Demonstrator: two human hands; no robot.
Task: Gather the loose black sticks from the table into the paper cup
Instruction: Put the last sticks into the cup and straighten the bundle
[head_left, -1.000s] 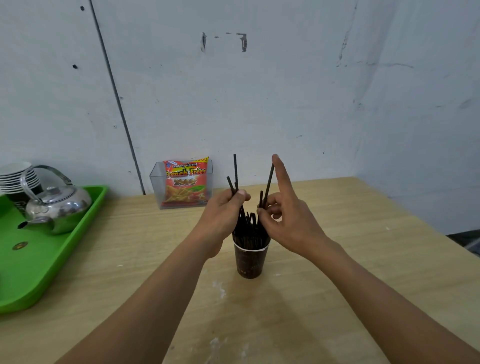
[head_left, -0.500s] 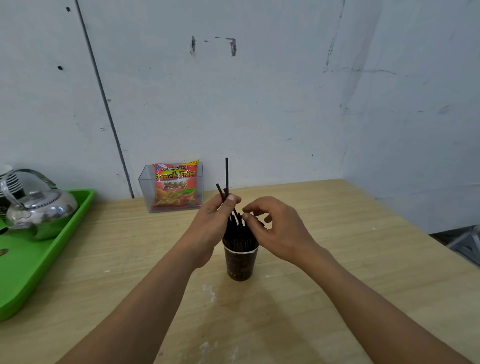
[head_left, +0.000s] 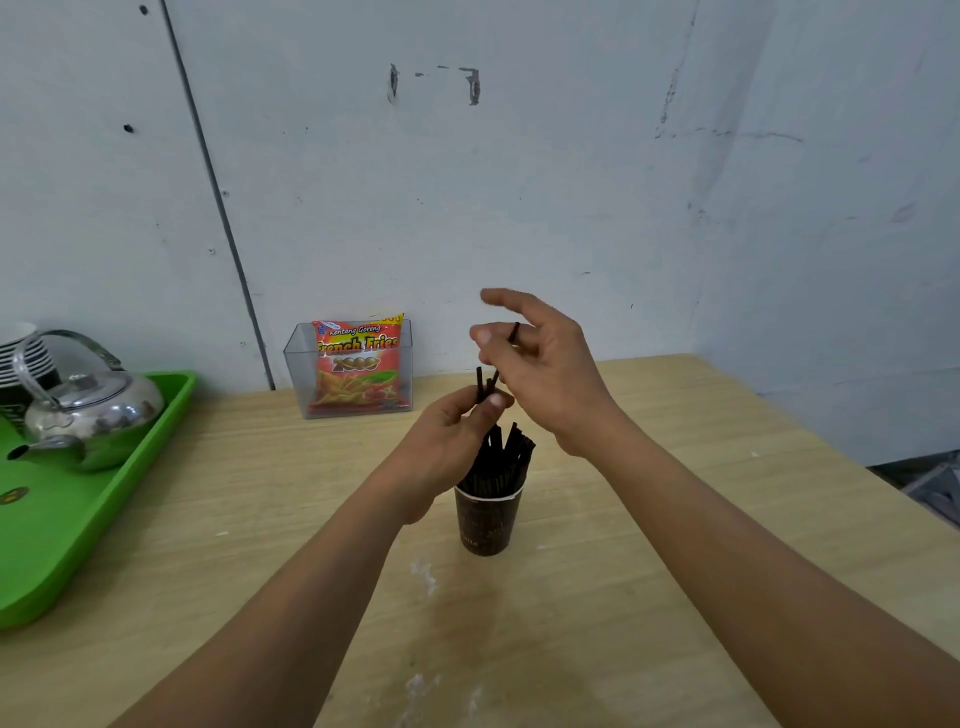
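Observation:
A dark brown paper cup (head_left: 487, 527) stands on the wooden table (head_left: 649, 571) at the middle, holding several black sticks (head_left: 506, 460) that lean right. Just above and left of its rim, my left hand (head_left: 449, 441) grips a few black sticks (head_left: 479, 383) between thumb and fingers, their tips poking up. My right hand (head_left: 545, 371) hovers higher, to the right. It pinches one black stick (head_left: 515, 332) that slants down toward my left hand. Its index finger points out to the left.
A green tray (head_left: 78, 545) at the left carries a steel kettle (head_left: 88, 410) and stacked white cups (head_left: 23, 348). A clear box (head_left: 298, 382) with a red French fries bag (head_left: 358, 366) stands against the wall. The table's edge runs diagonally at the right.
My right hand has risen from the cup's mouth and now pinches a single stick above my left hand. My left hand stays over the cup with its sticks, lower in its grip.

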